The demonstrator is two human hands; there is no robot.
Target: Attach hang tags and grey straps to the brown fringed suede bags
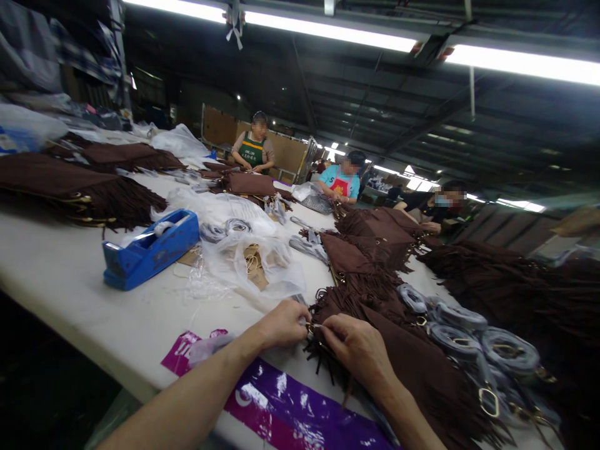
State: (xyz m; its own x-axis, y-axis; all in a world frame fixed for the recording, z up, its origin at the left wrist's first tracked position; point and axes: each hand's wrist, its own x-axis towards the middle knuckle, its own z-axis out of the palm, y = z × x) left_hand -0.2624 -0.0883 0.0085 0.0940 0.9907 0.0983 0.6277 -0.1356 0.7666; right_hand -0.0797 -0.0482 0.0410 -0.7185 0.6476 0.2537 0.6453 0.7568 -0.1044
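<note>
A brown fringed suede bag (412, 362) lies on the white table (70, 269) in front of me. My left hand (284, 324) and my right hand (356, 347) meet at the bag's left corner. Both pinch a small gold metal fitting (313, 329) at the fringe. My fingers are closed around it. Dark fringe strands hang below my hands.
A blue tape dispenser (150, 250) stands to the left. Clear plastic bags (253, 262) lie behind my hands. Wrapped straps with gold buckles (473, 340) lie at the right. More brown fringed bags (370, 250) pile across the table. A purple plastic sheet (290, 406) lies near me. Three people sit working at the far side.
</note>
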